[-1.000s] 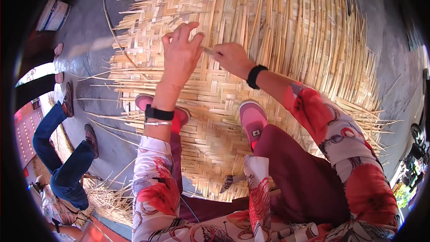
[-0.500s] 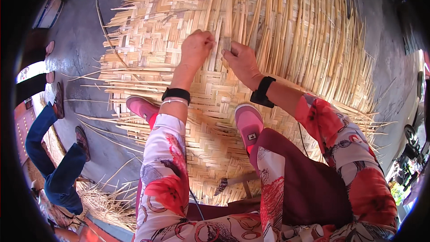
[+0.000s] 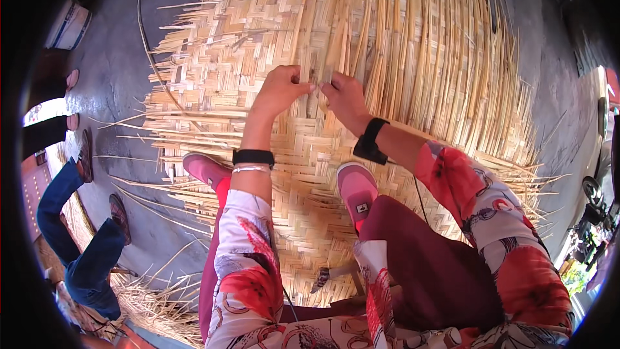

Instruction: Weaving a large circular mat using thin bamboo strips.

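A large mat of woven pale strips, which look like split bamboo, lies under both my hands. My left hand is low over its middle, fingers bent and thumb stretched out to the right; a gap shows between thumb and fingers, and no strip is visible in it. Close beside it, my right hand is closed in a pinch at the lower part of a lengthwise strip. Its fingertips partly hide the strip's end. Long unwoven strips run side by side to the right of my hands.
My pink shoes rest on the mat. Loose strip ends stick out over the grey floor. A wooden-handled tool lies near my legs. At left are other people's feet and a person in blue trousers, beside a strip pile.
Both hands have come down the mat, closer to me. My left hand's thumb has spread away from its fingers. My right hand still pinches at the strip.
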A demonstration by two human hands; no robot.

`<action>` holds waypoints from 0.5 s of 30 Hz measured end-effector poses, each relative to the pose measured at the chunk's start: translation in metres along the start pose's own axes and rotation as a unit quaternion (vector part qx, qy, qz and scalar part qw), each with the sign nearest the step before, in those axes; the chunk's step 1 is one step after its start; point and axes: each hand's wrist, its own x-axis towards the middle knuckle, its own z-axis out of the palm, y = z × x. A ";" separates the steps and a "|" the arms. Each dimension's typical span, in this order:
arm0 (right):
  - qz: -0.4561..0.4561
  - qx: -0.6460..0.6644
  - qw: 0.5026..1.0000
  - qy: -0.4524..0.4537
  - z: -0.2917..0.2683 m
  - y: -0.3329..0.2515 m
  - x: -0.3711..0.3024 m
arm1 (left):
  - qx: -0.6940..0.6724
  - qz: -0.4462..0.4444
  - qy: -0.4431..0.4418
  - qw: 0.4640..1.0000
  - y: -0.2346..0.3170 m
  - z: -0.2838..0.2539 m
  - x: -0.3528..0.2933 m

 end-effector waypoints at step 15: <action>-0.332 -0.352 0.864 -0.141 -0.015 0.026 -0.012 | -0.151 -0.097 0.406 0.896 -0.075 0.037 -0.054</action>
